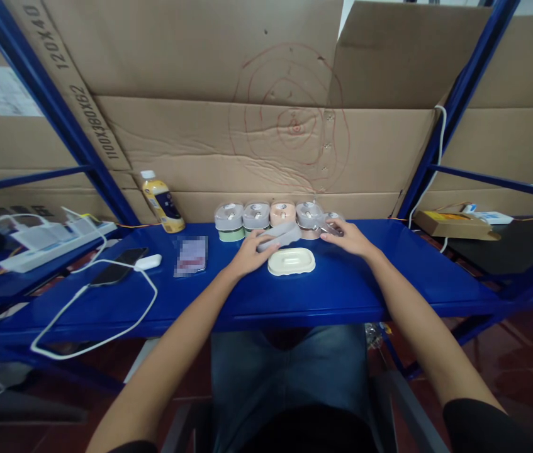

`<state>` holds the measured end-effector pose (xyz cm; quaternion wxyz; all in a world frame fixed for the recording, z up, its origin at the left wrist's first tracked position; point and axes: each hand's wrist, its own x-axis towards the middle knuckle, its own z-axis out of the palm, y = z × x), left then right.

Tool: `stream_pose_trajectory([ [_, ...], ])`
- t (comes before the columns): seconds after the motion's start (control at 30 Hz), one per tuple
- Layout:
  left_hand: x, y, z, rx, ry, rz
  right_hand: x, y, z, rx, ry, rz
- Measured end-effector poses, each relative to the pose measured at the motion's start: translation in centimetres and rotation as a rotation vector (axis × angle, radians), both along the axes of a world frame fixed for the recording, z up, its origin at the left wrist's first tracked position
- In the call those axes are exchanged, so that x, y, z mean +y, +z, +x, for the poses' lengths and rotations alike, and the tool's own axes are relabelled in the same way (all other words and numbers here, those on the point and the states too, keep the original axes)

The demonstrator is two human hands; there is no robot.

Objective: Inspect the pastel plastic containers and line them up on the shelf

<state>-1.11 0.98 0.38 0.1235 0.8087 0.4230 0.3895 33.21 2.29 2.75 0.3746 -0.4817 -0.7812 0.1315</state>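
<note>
Head view: left hand (pixel 250 251), centre of frame, has thumb and fingers clamped on grey cover (pixel 281 234); cover's left end is hidden by the fingers. Right hand (pixel 350 238), right of centre, has thumb and fingers spread around dark piece (pixel 330 228); blurred, can't tell if gripped. Cream lid (pixel 291 260) lies flat on blue table (pixel 342 290), between the hands, just below the grey cover. Row of boxes (pixel 229 219) behind; grey cover hides lower fronts of the middle ones, right hand and dark piece partly block the far-right one. Pixelated card (pixel 192 256) left of centre, unreadable. Phone (pixel 123 265) at left, partly under cable (pixel 150 308). Both sleeves cut off at bottom edge.
</note>
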Motion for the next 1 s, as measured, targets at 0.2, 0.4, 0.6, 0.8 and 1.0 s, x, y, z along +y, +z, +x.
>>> stream_pose_trajectory([
  [0.2,1.2,0.2,-2.3,0.084,0.099,0.001,0.4,0.3,1.0,0.001,-0.033,-0.033],
  [0.4,-0.1,-0.3,-0.4,0.123,-0.032,-0.005,-0.4,0.3,-0.2,0.039,0.013,0.015],
  [0.6,-1.4,-1.4,2.2,0.162,-0.205,-0.036,-1.4,-0.1,-3.2,-0.005,0.273,0.12],
  [0.8,-1.2,-2.5,3.5,0.028,-0.159,-0.126,-2.0,-0.9,-5.9,-0.17,0.35,0.145],
  [1.0,-1.6,-2.8,4.3,0.006,-0.221,-0.091,-2.9,-0.3,-6.4,-0.271,0.349,0.095],
])
